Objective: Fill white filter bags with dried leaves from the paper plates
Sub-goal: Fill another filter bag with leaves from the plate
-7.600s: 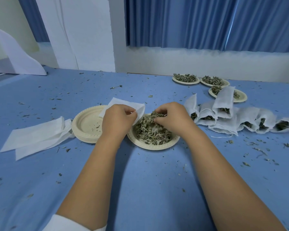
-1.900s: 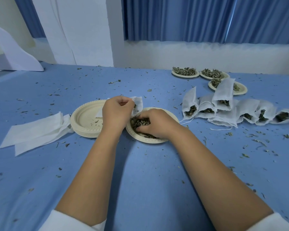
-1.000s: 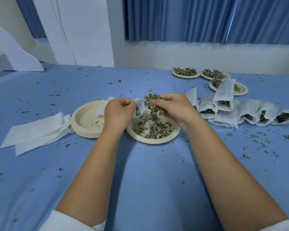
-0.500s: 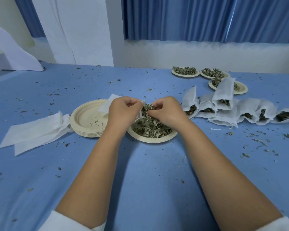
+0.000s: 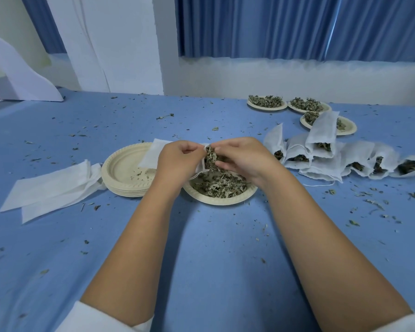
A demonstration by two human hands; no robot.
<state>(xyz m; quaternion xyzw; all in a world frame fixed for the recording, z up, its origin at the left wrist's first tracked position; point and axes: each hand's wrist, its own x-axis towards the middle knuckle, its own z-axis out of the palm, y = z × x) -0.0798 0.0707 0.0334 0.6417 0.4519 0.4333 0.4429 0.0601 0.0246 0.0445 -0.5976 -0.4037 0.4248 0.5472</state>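
Observation:
My left hand (image 5: 177, 161) grips the mouth of a white filter bag (image 5: 151, 155) that lies back over a stack of empty paper plates (image 5: 122, 173). My right hand (image 5: 243, 158) pinches a clump of dried leaves (image 5: 211, 156) at the bag's opening. Both hands hover over a paper plate (image 5: 222, 198) holding loose dried leaves (image 5: 219, 184).
Flat unfilled bags (image 5: 50, 188) lie at the left. Several filled bags (image 5: 333, 156) lie in a row at the right. Three plates of leaves (image 5: 266, 104) sit at the back right. Leaf crumbs litter the blue table (image 5: 213, 248). A white wall and blue curtain stand behind.
My right hand scooped leaves from the plate, lifted them, and brought them to the bag's mouth. My left hand has kept hold of the bag throughout.

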